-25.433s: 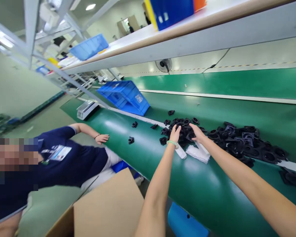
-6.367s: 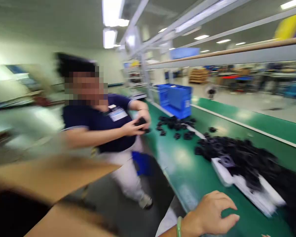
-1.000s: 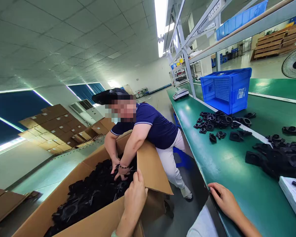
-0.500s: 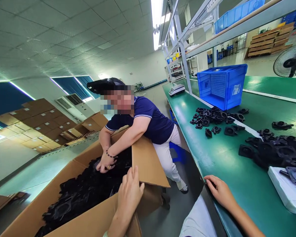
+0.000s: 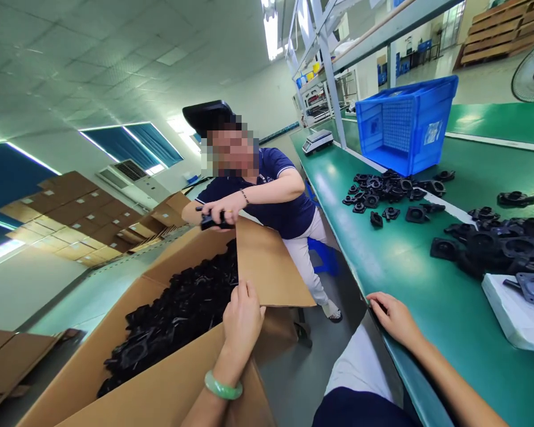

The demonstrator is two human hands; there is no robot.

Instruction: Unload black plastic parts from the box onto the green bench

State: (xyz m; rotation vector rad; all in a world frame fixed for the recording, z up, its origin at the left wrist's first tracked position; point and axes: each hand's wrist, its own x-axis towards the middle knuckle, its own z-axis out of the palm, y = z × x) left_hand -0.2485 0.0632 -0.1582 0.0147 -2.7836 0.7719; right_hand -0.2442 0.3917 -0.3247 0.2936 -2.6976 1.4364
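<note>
My left hand (image 5: pixel 242 317), with a green bangle at the wrist, is closed over the near corner of a large cardboard box (image 5: pixel 267 270) full of black plastic parts (image 5: pixel 178 311). My right hand (image 5: pixel 394 314) rests on the front edge of the green bench (image 5: pixel 382 261), its fingers curled over the edge and holding nothing I can see. Across the box, a co-worker in a dark blue shirt (image 5: pixel 276 201) holds black parts in both hands above it.
More black parts lie in heaps on the bench (image 5: pixel 391 193) and at the right (image 5: pixel 493 243), partly on a white foam pad (image 5: pixel 514 311). A blue crate (image 5: pixel 404 121) and a scale (image 5: pixel 318 141) stand farther back. Stacked cartons (image 5: pixel 71 216) line the left wall.
The co-worker has lifted both hands out of the box with black parts in them. My left hand has stayed on the box corner and my right hand on the bench edge.
</note>
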